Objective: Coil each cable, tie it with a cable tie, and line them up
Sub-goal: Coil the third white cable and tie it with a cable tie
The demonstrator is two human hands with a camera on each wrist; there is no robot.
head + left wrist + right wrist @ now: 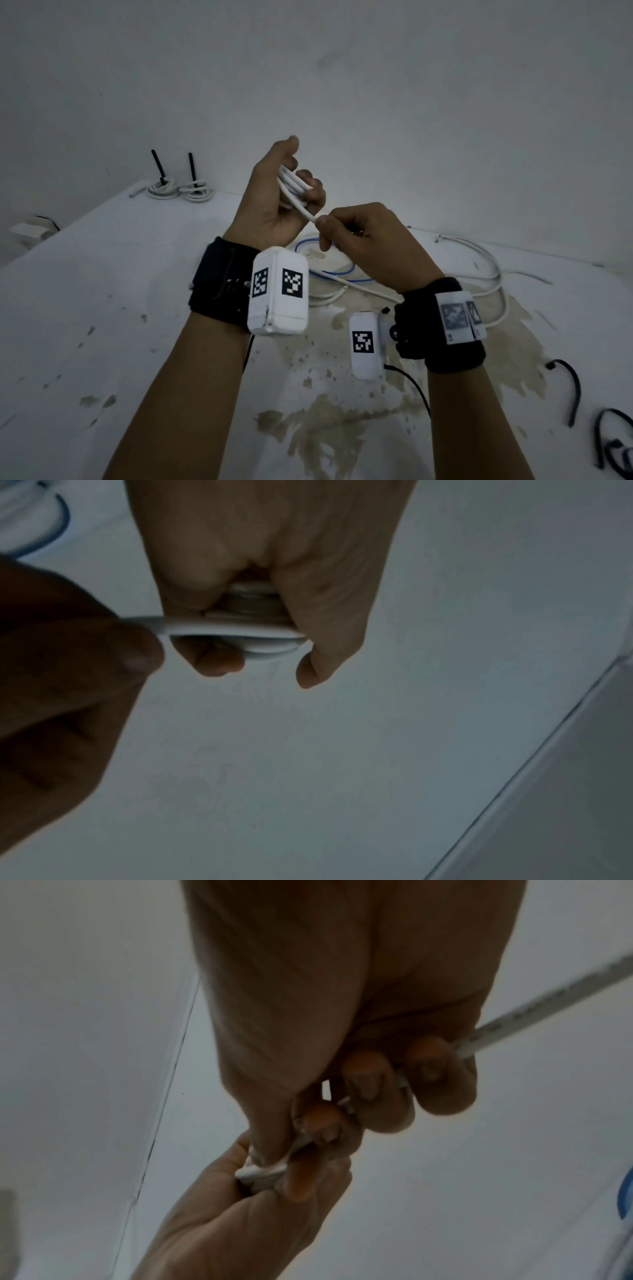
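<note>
The left hand [274,202] holds the white cable [294,192] above the table [102,308], fingers curled round several finished loops. The right hand [370,246] pinches the free run between thumb and fingers, just beside the coil. Feed each new turn at matching loop size (slack trails to the table), keeping tension light so that loops stay flat.
</note>
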